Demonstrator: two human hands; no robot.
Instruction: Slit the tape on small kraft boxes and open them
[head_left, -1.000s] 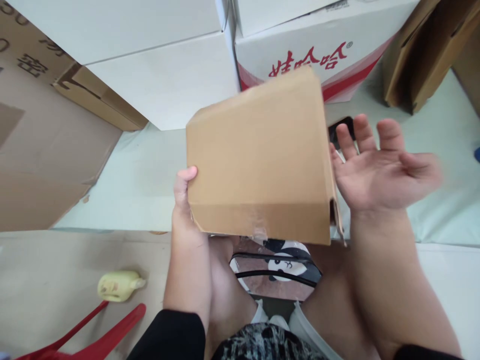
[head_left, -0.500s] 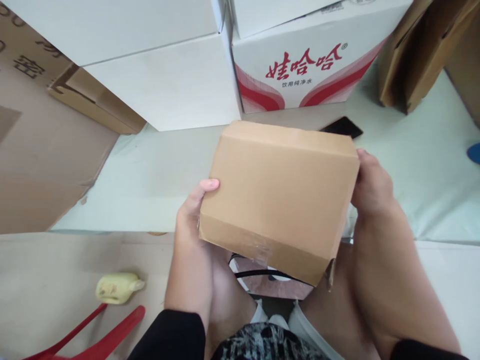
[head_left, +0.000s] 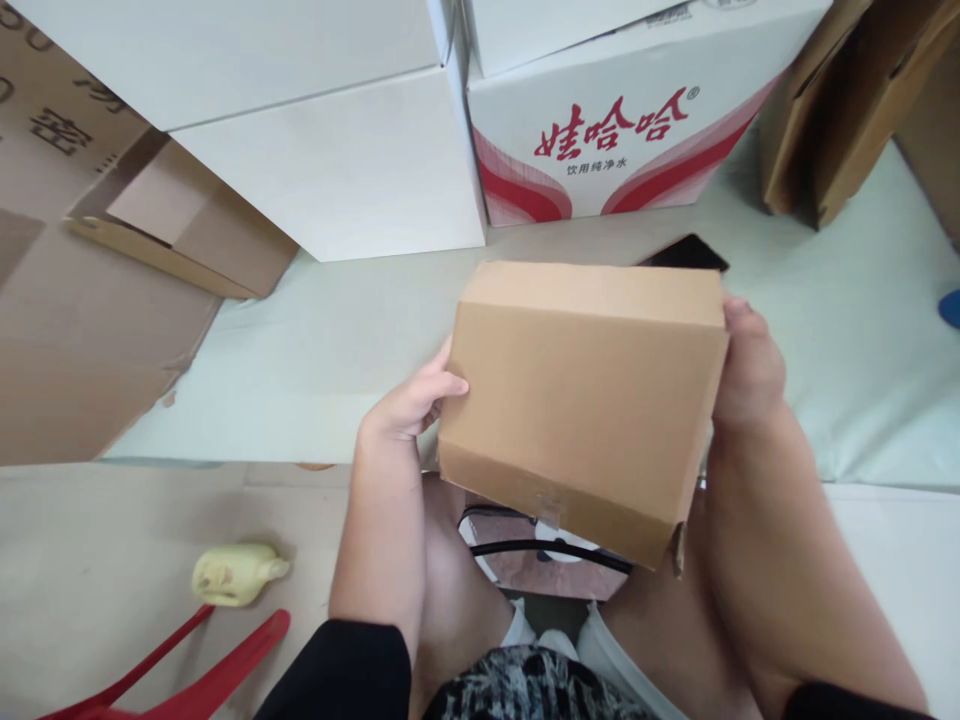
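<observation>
A plain brown cardboard box (head_left: pixel 581 400) is held over my lap, tilted, with a strip of clear tape on its near edge and a small torn flap at its lower right corner. My left hand (head_left: pixel 420 395) grips its left side, thumb on the top face and fingers curled at the edge. At the upper right corner my right hand (head_left: pixel 750 360) is closed on the box's side, its fingers partly hidden behind the cardboard. A dark phone (head_left: pixel 690 252) lies on the pale green surface just past the box.
White cartons (head_left: pixel 337 180) and a red-and-white carton (head_left: pixel 600 150) stand at the back. Open brown cartons are at left (head_left: pixel 90 340) and right (head_left: pixel 855 110). A yellow bottle (head_left: pixel 236 575) and red bars (head_left: pixel 217 675) are at the lower left.
The brown box has shifted slightly right and turned a little, showing more of its far side. My left hand has moved right with it. The flap of the left carton has shifted.
</observation>
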